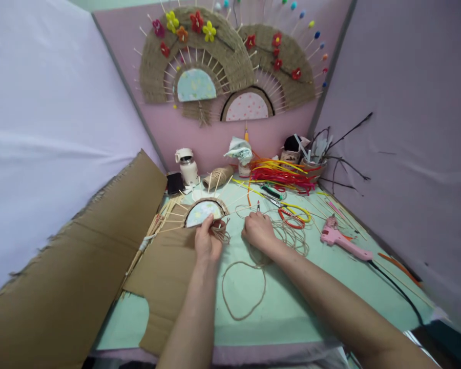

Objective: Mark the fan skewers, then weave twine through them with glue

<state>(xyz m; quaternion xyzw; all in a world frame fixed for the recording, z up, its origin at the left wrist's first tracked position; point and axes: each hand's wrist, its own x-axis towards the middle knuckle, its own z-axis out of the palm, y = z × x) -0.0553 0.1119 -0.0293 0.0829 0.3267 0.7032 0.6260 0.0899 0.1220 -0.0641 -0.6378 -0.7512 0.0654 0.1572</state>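
Currently pinching mini fan frame (203, 211) in left hand (208, 245) over cardboard's (163, 264) far edge; curling right hand (259, 229) beside jute twine (292, 233) mid-counter (292, 318), cannot tell if gripping. Probably handling cord; calls for untangled slack.

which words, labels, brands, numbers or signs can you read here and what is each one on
None can be read.
Small jar at the back: faint marks, too small and blurred to read.
Dark-mouthed container: marks on its side, too blurred to tell whether they are letters.
Pink glue gun: no readable brand or number.
White bottle: no readable text.
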